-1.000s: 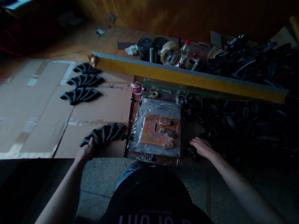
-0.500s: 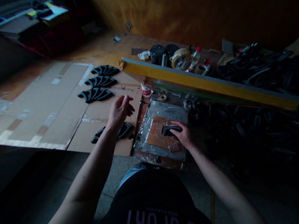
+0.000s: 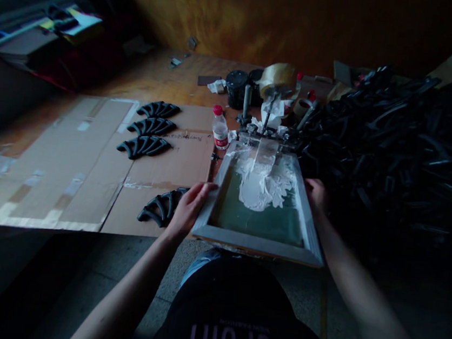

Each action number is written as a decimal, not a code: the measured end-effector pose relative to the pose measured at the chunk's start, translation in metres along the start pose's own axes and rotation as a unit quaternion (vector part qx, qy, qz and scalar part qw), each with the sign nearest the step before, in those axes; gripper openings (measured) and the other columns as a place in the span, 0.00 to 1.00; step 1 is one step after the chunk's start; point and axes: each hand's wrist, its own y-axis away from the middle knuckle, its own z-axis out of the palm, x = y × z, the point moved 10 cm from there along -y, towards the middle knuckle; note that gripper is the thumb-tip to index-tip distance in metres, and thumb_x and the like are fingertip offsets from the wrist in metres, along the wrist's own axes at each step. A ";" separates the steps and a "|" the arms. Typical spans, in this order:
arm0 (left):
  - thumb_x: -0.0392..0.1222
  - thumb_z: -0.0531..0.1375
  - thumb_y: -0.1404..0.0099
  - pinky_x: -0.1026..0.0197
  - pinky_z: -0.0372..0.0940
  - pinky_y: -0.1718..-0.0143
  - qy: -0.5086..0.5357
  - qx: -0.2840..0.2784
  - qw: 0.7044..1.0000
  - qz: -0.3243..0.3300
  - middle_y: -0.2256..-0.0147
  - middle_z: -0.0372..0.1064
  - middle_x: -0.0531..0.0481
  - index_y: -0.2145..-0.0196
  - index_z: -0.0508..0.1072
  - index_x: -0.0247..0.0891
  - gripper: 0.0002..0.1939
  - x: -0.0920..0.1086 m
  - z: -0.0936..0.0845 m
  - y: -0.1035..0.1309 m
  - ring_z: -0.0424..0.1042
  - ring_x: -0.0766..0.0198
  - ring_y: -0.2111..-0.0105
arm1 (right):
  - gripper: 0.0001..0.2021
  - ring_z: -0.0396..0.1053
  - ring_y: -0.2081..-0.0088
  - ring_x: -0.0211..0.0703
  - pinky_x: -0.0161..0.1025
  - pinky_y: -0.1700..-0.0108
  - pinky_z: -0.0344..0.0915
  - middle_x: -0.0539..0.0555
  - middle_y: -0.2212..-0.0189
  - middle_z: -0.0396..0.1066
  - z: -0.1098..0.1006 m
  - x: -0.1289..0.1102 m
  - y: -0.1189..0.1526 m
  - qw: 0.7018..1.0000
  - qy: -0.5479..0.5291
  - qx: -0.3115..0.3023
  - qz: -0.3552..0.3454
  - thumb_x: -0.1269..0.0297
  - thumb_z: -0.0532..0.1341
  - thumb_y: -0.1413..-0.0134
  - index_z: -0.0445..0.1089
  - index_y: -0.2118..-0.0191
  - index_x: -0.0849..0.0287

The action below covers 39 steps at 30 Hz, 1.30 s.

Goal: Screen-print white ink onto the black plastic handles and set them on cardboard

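The left hand (image 3: 193,203) pinches the nine-o'clock side of the gray frame (image 3: 256,242), and the right hand (image 3: 317,196) grips its three-o'clock side, with white goo (image 3: 256,192) toward twelve and a bottle (image 3: 219,129) near ten on the counter (image 3: 138,77).

Looking now at a grey-framed screen (image 3: 308,217), just off the view's centre towards four o'clock, near rail (image 3: 258,244) at six, with dark green mesh (image 3: 252,225) inside, smeared thickly with ridged white paste (image 3: 254,192) from middle towards twelve.
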 end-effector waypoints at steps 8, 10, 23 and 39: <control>0.57 0.57 0.37 0.61 0.66 0.62 -0.085 -0.010 0.994 -0.073 0.61 0.73 0.47 0.37 0.60 0.42 0.34 -0.121 0.015 -0.012 0.73 0.60 0.63 | 0.16 0.66 0.51 0.52 0.47 0.50 0.65 0.60 0.55 0.70 0.033 -0.107 -0.052 0.991 0.084 -0.027 -0.103 0.67 0.65 0.48 0.70 0.53 0.60; 0.58 0.56 0.37 0.61 0.66 0.61 -0.093 -0.017 0.993 -0.074 0.60 0.73 0.47 0.37 0.61 0.41 0.34 -0.125 0.015 -0.015 0.73 0.60 0.62 | 0.05 0.67 0.57 0.49 0.42 0.55 0.64 0.57 0.63 0.72 0.055 -0.117 -0.035 0.984 0.091 -0.093 -0.122 0.70 0.63 0.46 0.71 0.62 0.60; 0.60 0.59 0.41 0.62 0.67 0.65 -0.022 -0.002 0.995 -0.097 0.61 0.76 0.45 0.42 0.66 0.37 0.35 -0.118 0.016 -0.010 0.74 0.59 0.64 | 0.11 0.66 0.60 0.47 0.41 0.58 0.63 0.57 0.65 0.73 0.048 -0.135 0.032 0.953 0.051 -0.114 -0.275 0.78 0.56 0.47 0.74 0.62 0.61; 0.63 0.49 0.33 0.64 0.65 0.69 0.010 0.035 0.998 0.046 0.70 0.72 0.50 0.57 0.76 0.36 0.29 0.031 -0.001 -0.009 0.69 0.66 0.72 | 0.18 0.70 0.60 0.47 0.44 0.55 0.66 0.58 0.60 0.73 -0.066 -0.029 -0.095 0.995 0.007 0.095 0.000 0.57 0.57 0.39 0.69 0.47 0.59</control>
